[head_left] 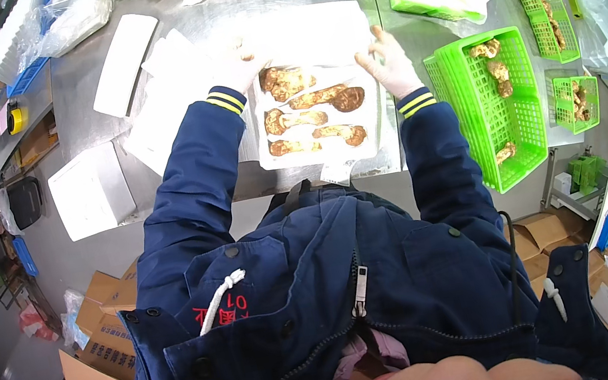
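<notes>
A white foam tray (368, 148) lies on the steel table in front of me, holding several brown mushrooms (316, 97) in rows. My left hand (243, 66), in a white glove, rests at the tray's far left corner, touching the top mushroom. My gloved right hand (389, 65) grips the tray's far right edge. Both arms wear dark blue sleeves with yellow-striped cuffs. A white sheet or lid (308, 30) lies just beyond the tray.
A large green plastic basket (466, 96) with a few mushrooms stands right of the tray; smaller green baskets (545, 13) sit beyond it. White foam lids (89, 191) and plastic bags lie at the left. Cardboard boxes (100, 324) stand on the floor.
</notes>
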Available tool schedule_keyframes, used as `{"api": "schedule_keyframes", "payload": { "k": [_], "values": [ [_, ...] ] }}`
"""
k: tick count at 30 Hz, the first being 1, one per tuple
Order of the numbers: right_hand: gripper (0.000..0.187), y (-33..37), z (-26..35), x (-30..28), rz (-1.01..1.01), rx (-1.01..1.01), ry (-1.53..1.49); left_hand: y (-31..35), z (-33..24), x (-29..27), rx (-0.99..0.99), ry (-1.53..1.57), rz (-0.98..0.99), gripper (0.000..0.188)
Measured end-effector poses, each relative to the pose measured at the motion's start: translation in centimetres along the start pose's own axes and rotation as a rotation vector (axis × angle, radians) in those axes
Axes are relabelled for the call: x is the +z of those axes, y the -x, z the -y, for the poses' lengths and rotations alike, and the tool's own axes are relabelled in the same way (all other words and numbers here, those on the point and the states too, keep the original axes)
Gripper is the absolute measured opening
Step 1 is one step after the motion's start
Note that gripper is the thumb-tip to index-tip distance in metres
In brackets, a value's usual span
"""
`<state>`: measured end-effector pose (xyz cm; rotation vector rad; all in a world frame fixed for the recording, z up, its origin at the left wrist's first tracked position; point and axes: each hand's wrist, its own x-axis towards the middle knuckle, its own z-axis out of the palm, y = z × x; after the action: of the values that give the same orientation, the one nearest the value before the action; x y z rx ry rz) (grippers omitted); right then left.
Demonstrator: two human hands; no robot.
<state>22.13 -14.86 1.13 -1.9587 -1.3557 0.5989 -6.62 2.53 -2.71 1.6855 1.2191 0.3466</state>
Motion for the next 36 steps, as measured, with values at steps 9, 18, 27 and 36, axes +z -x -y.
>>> {"api": "schedule_keyframes", "payload": {
  "k": [9, 18, 27, 36],
  "values": [
    [0.026, -0.7, 6.7, 1.7, 0.056, -0.627, 0.603, -0.2, -0.8, -0.1, 0.049, -0.194, -0.033, 0.048],
    [0.021, -0.5, 6.0, 2.5, 0.164, -0.533, 0.599, 6.1, -9.7, -0.6, 0.661, -0.368, 0.015, 0.033],
    [0.023, 0.3, 5.7, 1.6, 0.281, -0.321, 0.570, 6.5, -5.1, 3.3, 0.635, -0.716, -0.101, 0.023],
    [0.028, 2.0, 6.3, 1.4, 0.141, -0.264, 0.662, 8.1, -5.3, 4.1, 0.555, -0.722, -0.162, 0.038]
  ]
}}
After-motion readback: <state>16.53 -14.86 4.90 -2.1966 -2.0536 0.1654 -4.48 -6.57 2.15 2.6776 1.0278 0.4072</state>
